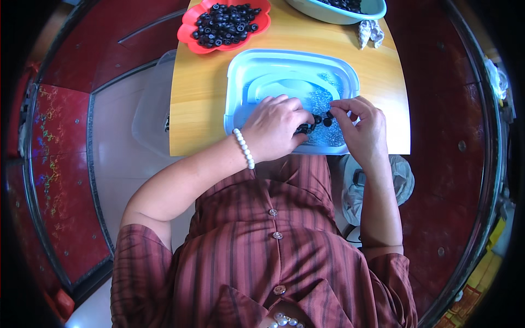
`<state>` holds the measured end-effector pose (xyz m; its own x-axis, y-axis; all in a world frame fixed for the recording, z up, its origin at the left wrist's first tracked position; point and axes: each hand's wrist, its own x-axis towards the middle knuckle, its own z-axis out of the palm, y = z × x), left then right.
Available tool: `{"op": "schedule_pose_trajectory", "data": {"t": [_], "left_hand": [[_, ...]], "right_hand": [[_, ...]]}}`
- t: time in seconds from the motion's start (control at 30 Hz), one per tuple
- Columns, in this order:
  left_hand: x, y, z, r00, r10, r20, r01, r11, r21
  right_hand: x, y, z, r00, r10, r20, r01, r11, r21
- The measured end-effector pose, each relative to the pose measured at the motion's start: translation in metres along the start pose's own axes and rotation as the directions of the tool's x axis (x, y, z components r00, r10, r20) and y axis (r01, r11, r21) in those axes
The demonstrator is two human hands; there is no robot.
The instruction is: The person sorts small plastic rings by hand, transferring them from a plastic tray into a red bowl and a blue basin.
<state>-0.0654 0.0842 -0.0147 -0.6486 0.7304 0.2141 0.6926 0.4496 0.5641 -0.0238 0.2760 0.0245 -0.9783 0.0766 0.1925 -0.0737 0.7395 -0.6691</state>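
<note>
A light-blue plastic tray (234,82) lies near the front edge of the table. Many tiny clear, glassy-looking pieces (322,98) are spread over its right side. My left hand (276,123), with a white bead bracelet on the wrist, curls its fingers around several small black round parts (304,129) in the tray. Over the tray's right rim, my right hand (361,126) pinches with thumb and forefinger at a small black round part (330,114). Its fingertips partly cover that piece. Another black part (327,122) shows just below it.
A red scalloped dish (187,33) heaped with black round parts stands at the back left of the wooden table (199,104). A pale-green basin (333,16) with more black parts is at the back right, beside crumpled wrapping (371,34). A whitish plastic bag (402,183) sits below on the right.
</note>
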Motion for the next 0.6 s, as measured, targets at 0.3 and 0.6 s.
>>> {"op": "schedule_pose_trajectory", "data": {"t": [0.3, 0.6], "left_hand": [[0.011, 0.004, 0.003, 0.988, -0.116, -0.100, 0.110, 0.992, -0.059], [0.029, 0.015, 0.022, 0.986, 0.076, -0.150, -0.070, 0.996, 0.050]], "right_hand": [[-0.011, 0.016, -0.018, 0.996, 0.080, -0.049, -0.080, 0.997, 0.000], [-0.011, 0.005, -0.015, 0.996, 0.039, -0.076, -0.035, 0.998, 0.058]]}}
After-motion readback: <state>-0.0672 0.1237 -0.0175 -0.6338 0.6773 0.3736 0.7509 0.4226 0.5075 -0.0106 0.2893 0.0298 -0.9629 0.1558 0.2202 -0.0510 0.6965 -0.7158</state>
